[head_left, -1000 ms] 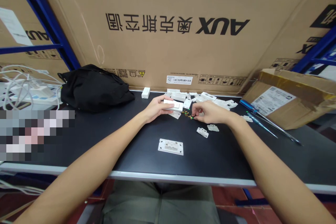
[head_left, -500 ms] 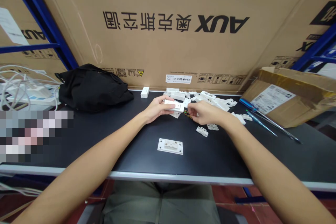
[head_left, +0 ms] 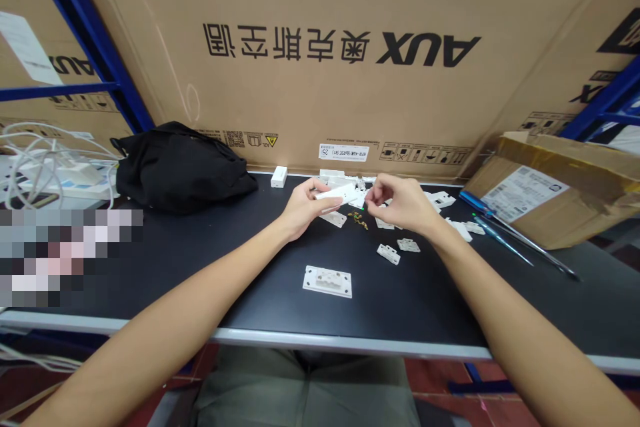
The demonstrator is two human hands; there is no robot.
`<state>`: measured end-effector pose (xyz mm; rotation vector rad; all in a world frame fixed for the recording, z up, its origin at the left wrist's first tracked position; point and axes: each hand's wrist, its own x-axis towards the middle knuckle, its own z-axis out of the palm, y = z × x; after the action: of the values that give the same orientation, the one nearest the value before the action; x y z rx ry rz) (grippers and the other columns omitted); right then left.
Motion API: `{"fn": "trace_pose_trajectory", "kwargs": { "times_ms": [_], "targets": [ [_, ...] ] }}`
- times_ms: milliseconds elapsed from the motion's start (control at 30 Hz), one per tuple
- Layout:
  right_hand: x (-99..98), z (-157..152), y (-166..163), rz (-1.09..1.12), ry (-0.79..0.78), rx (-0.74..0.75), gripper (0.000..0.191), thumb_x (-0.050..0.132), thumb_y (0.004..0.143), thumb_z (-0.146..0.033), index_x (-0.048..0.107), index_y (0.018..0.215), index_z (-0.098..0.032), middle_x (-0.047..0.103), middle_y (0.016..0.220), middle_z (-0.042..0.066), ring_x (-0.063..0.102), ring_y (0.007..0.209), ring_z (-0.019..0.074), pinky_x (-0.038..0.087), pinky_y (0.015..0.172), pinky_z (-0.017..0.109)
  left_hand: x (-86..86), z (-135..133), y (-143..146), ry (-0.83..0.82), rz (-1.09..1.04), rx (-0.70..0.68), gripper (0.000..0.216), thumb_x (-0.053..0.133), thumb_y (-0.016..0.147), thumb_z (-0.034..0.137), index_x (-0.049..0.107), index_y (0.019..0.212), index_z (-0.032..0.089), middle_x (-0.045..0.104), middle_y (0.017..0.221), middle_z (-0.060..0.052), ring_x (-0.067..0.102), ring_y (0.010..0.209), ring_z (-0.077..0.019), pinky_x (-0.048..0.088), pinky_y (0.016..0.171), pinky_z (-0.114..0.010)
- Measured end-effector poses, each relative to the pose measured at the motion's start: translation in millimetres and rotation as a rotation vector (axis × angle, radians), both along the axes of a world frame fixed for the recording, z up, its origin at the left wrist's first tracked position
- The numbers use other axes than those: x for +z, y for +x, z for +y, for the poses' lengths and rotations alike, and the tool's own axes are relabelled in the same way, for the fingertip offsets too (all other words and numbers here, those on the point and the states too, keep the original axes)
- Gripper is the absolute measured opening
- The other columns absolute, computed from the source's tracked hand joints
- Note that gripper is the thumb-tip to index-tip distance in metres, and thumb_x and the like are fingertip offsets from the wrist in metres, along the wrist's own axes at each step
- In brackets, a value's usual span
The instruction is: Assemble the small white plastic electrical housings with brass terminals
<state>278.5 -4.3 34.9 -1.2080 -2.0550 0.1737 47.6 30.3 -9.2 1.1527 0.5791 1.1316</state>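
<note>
The left hand (head_left: 304, 208) curls around a narrow white plastic piece (head_left: 337, 195), with the thumb on top and the fingers beneath, holding it slightly tilted above the surface (head_left: 425, 300). The right hand (head_left: 403, 203) comes in from the other side, its thumb and forefinger pinched together at the far end of the piece. Whether they grip the piece or something small is too hidden to tell. The hold looks well suited to fine work: one hand steadies while the other has only a small spot to manage, and both work clear of the clutter.

Just below the hands lie tiny brass-coloured bits (head_left: 357, 218) and a white plastic part (head_left: 333, 218). Two small white brackets (head_left: 389, 254) sit nearer the right hand, and a white socket plate (head_left: 327, 281) lies face up toward the front edge. More white parts (head_left: 333, 177) are heaped behind the hands, with a white block (head_left: 279, 177) apart to the left.

Further right, blue-handled screwdrivers (head_left: 500, 230) lie beside a torn cardboard box (head_left: 530, 190). On the left are a black bag (head_left: 180, 170) and a power strip (head_left: 65, 180) tangled in white cables.
</note>
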Motion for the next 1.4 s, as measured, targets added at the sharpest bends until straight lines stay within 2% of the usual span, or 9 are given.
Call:
{"fn": "trace_pose_trajectory", "kwargs": {
  "times_ms": [100,233,367,500,733,933,1233,1400],
  "targets": [
    [2.6,-6.1,-12.8,0.221,0.053,0.016,0.03,0.067,0.072,-0.021,0.038,0.069,-0.026,0.075,0.08,0.005,0.069,0.069,0.0187,0.055,0.066,0.032,-2.3,-2.8,6.5,0.028,-0.018,0.069,0.047,0.095,0.06,0.023,0.053,0.081,0.016,0.07,0.085,0.0,0.07,0.082,-0.0149,0.057,0.084,-0.034],
    [-0.2,-10.4,-29.2,0.39,0.082,0.057,0.038,0.072,0.076,-0.027,0.035,0.066,-0.026,0.078,0.086,0.008,0.071,0.067,0.018,0.059,0.065,0.033,-3.7,-7.7,13.2,0.03,-0.023,0.076,0.046,0.095,0.061,0.026,0.055,0.082,0.016,0.071,0.083,-0.001,0.069,0.075,-0.0138,0.055,0.077,-0.031],
    [-5.4,-10.6,-38.1,0.441,0.091,0.065,0.039,0.073,0.075,-0.024,0.036,0.062,-0.026,0.078,0.082,0.007,0.072,0.068,0.0198,0.06,0.064,0.034,-2.8,-10.3,14.9,0.022,-0.048,0.065,0.046,0.094,0.063,0.028,0.056,0.086,0.017,0.071,0.079,0.0,0.07,0.076,-0.0147,0.055,0.08,-0.033],
    [-8.0,-10.6,-40.7,0.457,0.119,0.03,0.035,0.072,0.075,-0.022,0.04,0.061,-0.025,0.078,0.081,0.006,0.075,0.077,0.023,0.06,0.071,0.037,-0.5,-10.0,13.5,0.008,-0.086,0.057,0.047,0.095,0.062,0.028,0.057,0.088,0.017,0.071,0.078,0.0,0.071,0.08,-0.0156,0.055,0.089,-0.037],
    [-10.5,-10.4,-43.6,0.484,0.195,-0.052,0.035,0.072,0.075,-0.02,0.04,0.061,-0.026,0.079,0.081,0.006,0.076,0.079,0.0245,0.058,0.074,0.038,2.9,-12.3,12.3,-0.003,-0.132,0.019,0.047,0.095,0.06,0.026,0.06,0.09,0.016,0.076,0.09,-0.004,0.072,0.087,-0.0171,0.055,0.093,-0.039],
    [-15.9,-7.8,-45.1,0.424,0.273,-0.095,0.035,0.07,0.078,-0.019,0.04,0.063,-0.026,0.079,0.081,0.004,0.076,0.077,0.023,0.056,0.07,0.034,1.6,-12.4,12.4,-0.006,-0.128,0.016,0.046,0.095,0.061,0.025,0.061,0.091,0.016,0.074,0.087,-0.004,0.072,0.087,-0.0179,0.054,0.094,-0.04],
    [-19.7,-9.0,-46.8,0.157,0.433,-0.134,0.034,0.063,0.089,-0.019,0.039,0.067,-0.026,0.077,0.081,0.003,0.074,0.078,0.0228,0.053,0.069,0.034,1.4,-14.5,12.9,0.003,-0.107,0.06,0.045,0.095,0.063,0.027,0.06,0.091,0.016,0.073,0.081,-0.001,0.071,0.082,-0.0162,0.055,0.09,-0.037],
    [-20.7,-7.7,-45.8,-0.048,0.508,-0.138,0.025,0.054,0.095,-0.017,0.051,0.071,-0.025,0.069,0.07,0.003,0.066,0.068,0.0214,0.048,0.064,0.035,2.0,-15.0,12.6,0.013,-0.092,0.077,0.044,0.095,0.064,0.027,0.061,0.09,0.016,0.073,0.08,-0.001,0.072,0.08,-0.0159,0.055,0.088,-0.036]
  ]
}}
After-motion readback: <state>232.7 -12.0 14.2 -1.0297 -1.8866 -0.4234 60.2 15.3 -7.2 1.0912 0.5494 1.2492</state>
